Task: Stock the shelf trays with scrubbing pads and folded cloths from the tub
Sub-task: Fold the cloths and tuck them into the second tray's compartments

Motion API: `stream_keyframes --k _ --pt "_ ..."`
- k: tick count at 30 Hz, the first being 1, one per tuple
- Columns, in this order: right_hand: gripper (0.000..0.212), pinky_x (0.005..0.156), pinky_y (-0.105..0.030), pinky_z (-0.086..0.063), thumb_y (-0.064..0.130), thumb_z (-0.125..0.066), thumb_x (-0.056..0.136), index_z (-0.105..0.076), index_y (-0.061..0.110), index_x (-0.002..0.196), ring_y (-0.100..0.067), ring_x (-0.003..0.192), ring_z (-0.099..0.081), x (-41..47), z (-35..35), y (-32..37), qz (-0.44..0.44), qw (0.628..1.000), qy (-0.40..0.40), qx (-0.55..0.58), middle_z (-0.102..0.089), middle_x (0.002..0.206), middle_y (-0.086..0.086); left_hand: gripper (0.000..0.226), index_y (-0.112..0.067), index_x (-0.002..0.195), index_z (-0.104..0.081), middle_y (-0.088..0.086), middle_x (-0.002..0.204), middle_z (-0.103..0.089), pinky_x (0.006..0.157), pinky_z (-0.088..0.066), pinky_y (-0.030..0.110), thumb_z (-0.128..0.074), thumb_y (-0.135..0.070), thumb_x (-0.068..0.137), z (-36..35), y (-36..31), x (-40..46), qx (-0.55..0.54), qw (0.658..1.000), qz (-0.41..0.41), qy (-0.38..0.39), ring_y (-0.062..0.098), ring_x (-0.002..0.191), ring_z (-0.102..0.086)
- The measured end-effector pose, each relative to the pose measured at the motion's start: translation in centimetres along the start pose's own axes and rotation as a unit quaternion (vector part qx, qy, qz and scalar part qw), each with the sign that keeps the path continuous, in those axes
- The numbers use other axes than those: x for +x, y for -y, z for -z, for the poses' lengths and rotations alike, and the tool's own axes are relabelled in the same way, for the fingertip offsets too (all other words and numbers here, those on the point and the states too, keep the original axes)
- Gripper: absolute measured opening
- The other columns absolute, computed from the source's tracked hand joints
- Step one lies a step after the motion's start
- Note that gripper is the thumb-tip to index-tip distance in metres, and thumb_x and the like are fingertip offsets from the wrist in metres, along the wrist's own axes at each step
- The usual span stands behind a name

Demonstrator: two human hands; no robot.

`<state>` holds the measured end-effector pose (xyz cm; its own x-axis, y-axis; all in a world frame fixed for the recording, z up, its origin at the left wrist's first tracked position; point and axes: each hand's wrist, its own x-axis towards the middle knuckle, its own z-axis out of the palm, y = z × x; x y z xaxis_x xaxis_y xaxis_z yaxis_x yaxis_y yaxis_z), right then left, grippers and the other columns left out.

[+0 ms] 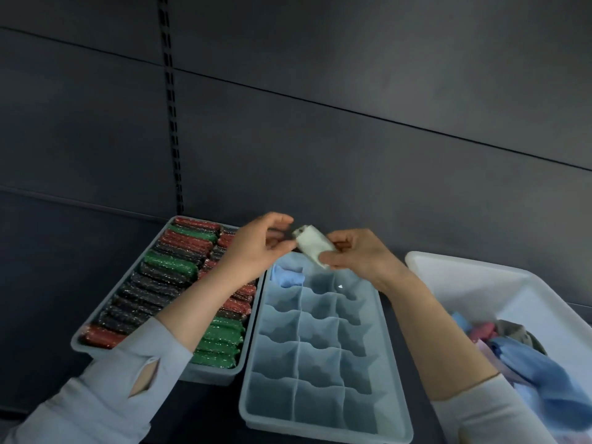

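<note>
While both pinch it | white cloth [312, 246] between left hand [256, 248], right hand [355, 254]

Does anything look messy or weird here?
Nothing looks broken or spilled. The cloths in the white tub lie in a loose heap, and the divided tray holds just one blue cloth in a far corner slot.

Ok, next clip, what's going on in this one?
A person is stocking shelf trays. Both hands hold a small folded white cloth above the far end of the divided blue tray: the right hand grips it, and the left hand pinches its other end. Only the far-left compartment is filled, with a blue cloth. The tray of scrubbing pads on the left looks full. More cloths lie in the white tub on the right.
</note>
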<state>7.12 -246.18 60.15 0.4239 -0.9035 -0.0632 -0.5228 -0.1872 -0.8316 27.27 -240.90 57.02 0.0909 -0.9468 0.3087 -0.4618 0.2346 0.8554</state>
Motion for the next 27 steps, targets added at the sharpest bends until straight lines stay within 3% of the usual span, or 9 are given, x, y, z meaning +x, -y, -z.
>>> stream_keyframes --k 2,5,9,15,18,22,27 --pt "0.005 0.066 -0.027 -0.042 0.016 -0.07 0.079 -0.071 0.015 0.084 -0.016 0.069 -0.056 1.4 -0.1 -1.5 0.007 0.973 -0.069 -0.218 -0.062 0.071 0.001 0.044 -0.018 0.131 -0.057 -0.001 0.131 -0.058 0.105 -0.04 0.024 -0.069 -0.023 0.089 0.4 1.4 0.1 0.197 0.979 -0.04 0.02 0.012 0.12 -0.055" --pt "0.019 0.074 -0.029 -0.047 0.02 -0.065 0.081 -0.072 0.026 0.098 -0.026 0.087 -0.064 2.6 -1.0 -3.6 -0.036 0.93 -0.05 -0.364 -0.071 0.09 -0.002 0.05 -0.021 0.139 -0.049 -0.005 0.145 -0.046 0.117 -0.019 0.028 -0.06 -0.036 0.093 0.1 3.3 -0.1 0.35 0.93 -0.071 0.084 0.014 0.138 -0.035" --pt "0.028 0.078 -0.035 -0.054 0.019 -0.06 0.079 -0.071 0.031 0.101 -0.031 0.093 -0.065 3.4 -2.9 -5.0 -0.057 0.901 -0.024 -0.429 -0.07 0.098 -0.004 0.052 -0.016 0.142 -0.046 -0.003 0.149 -0.042 0.115 -0.005 0.023 -0.055 -0.038 0.096 -0.7 4.7 -0.4 0.387 0.91 -0.083 0.124 0.015 0.143 -0.026" --pt "0.025 0.079 -0.033 -0.048 0.009 -0.06 0.082 -0.069 0.016 0.104 -0.028 0.109 -0.056 3.7 -4.7 -6.0 -0.053 0.842 -0.024 -0.537 -0.065 0.105 -0.011 0.048 -0.015 0.144 -0.045 -0.001 0.149 -0.041 0.118 -0.012 0.027 -0.05 -0.032 0.099 -0.9 5.4 -0.2 0.389 0.908 -0.084 0.129 0.015 0.142 -0.026" --pt "0.027 0.077 -0.033 -0.047 0.003 -0.058 0.083 -0.067 0.014 0.106 -0.027 0.106 -0.059 4.0 -5.7 -5.9 -0.041 0.818 -0.022 -0.574 -0.066 0.106 -0.009 0.048 -0.015 0.144 -0.045 -0.001 0.149 -0.04 0.119 -0.012 0.027 -0.049 -0.032 0.099 -0.7 5.3 -0.3 0.392 0.907 -0.079 0.131 0.015 0.142 -0.026" --pt "0.013 0.068 -0.029 -0.037 0.011 -0.06 0.084 -0.066 0.018 0.093 -0.026 0.096 -0.063 4.1 -6.5 -6.8 -0.029 0.839 -0.033 -0.543 -0.068 0.099 -0.005 0.046 -0.015 0.142 -0.048 -0.001 0.149 -0.041 0.118 -0.01 0.025 -0.049 -0.031 0.099 -0.5 5.1 -0.2 0.394 0.907 -0.083 0.126 0.015 0.142 -0.027" --pt "0.013 0.069 -0.03 -0.039 0.017 -0.058 0.085 -0.068 0.017 0.093 -0.029 0.097 -0.063 3.7 -5.9 -6.9 -0.037 0.877 -0.029 -0.478 -0.068 0.098 -0.007 0.045 -0.014 0.141 -0.048 -0.001 0.149 -0.041 0.118 -0.014 0.026 -0.05 -0.03 0.099 -0.7 4.6 -0.1 0.41 0.899 -0.079 0.137 0.015 0.141 -0.029"
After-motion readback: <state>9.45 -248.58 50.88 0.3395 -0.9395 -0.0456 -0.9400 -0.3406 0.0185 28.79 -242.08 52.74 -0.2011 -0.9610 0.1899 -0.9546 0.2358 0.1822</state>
